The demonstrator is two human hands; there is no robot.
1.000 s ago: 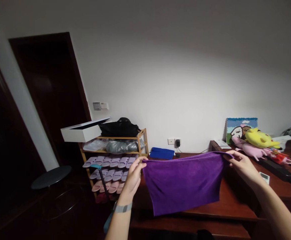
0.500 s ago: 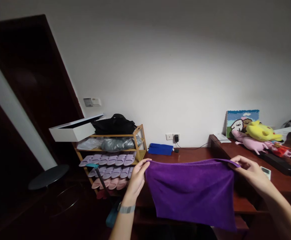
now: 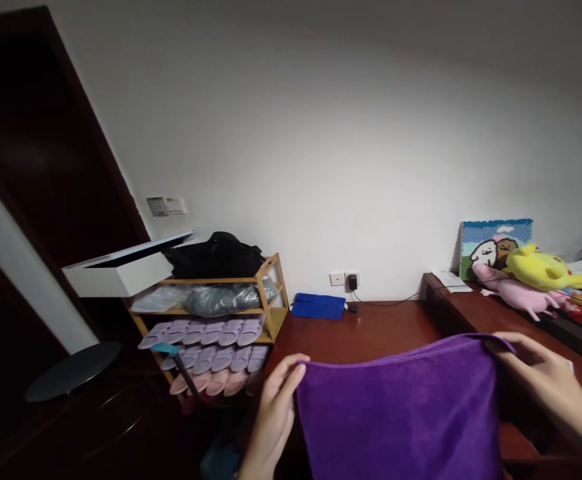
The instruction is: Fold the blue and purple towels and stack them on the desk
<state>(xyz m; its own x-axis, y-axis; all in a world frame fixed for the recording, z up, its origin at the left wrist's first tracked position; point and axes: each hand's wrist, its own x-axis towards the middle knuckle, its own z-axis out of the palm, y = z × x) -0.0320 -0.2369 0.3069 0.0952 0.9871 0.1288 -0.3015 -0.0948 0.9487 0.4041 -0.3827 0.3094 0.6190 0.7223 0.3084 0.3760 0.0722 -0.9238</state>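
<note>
A purple cloth (image 3: 401, 413) hangs stretched out in front of me, its hemmed top edge slanting up toward the right. My left hand (image 3: 277, 407) pinches its upper left corner between thumb and fingers. At the upper right corner, my right hand (image 3: 541, 373) is closed on the fabric, with a small flap sticking out past the fingers. The cloth's lower part runs out of view at the bottom. Beyond it, on the reddish-brown desk (image 3: 371, 333), lies a folded blue cloth (image 3: 319, 306) against the wall.
A wooden shoe rack (image 3: 271, 303) with several slippers stands left, topped by a black bag (image 3: 215, 257) and a white box (image 3: 125, 270). At right are a yellow plush toy (image 3: 541, 265), a pink plush toy (image 3: 515, 293) and a dog picture (image 3: 495, 247). A plugged-in adapter (image 3: 353, 283) trails a cable.
Both hands and the purple cloth sit lower in view, with the right hand further right. The cloth appears larger and nearer. My view has shifted slightly.
</note>
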